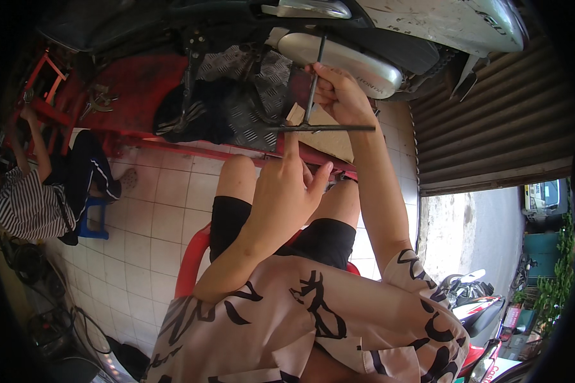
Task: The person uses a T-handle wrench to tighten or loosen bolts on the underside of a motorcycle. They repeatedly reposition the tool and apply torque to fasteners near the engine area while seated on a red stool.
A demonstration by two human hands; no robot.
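Right hand [342, 96] closed, it gripped the stem of a T-shaped metal tool [307, 126], which hung just below a motorcycle's silver exhaust cover [338, 64]. Off to the left, a red platform [140, 76] bore loose metal hand tools [99, 99]. The right forearm stretched up and forward; the left bent sharply. That left hand [284, 195] was partly open, index extended across the crossbar, thumb apart; whether it touched, I couldn't tell.
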